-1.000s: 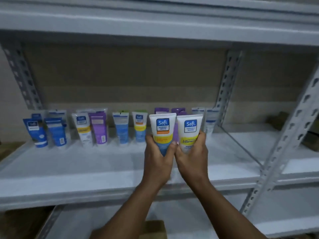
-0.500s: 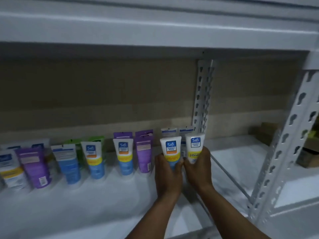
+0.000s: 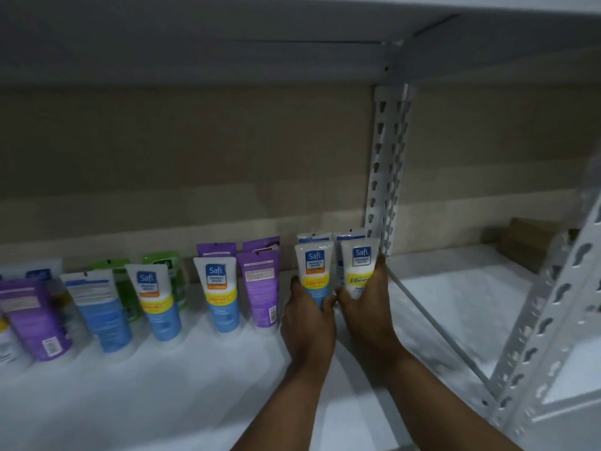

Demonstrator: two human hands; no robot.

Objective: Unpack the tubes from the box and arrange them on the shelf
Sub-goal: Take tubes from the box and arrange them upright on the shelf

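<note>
My left hand [image 3: 307, 323] grips a white and blue Safi tube [image 3: 314, 266] with a yellow band, held upright. Beside it, my right hand [image 3: 366, 307] grips a white Safi tube [image 3: 359, 266] with a yellow band, also upright. Both tubes stand at the right end of a row of tubes on the white shelf [image 3: 162, 385], in front of two white tubes [image 3: 328, 236] at the back. Their bases are hidden by my fingers.
Several tubes stand in the row to the left: a purple one [image 3: 260, 284], blue and white ones [image 3: 218, 288], green ones [image 3: 162, 260]. A perforated white upright [image 3: 385, 170] rises just behind my right hand. Another upright [image 3: 549, 314] stands at right, a cardboard box [image 3: 527, 237] beyond.
Both hands have carried the two tubes forward and right, from in front of the shelf to the right end of the row near the back upright. The view has moved closer.
</note>
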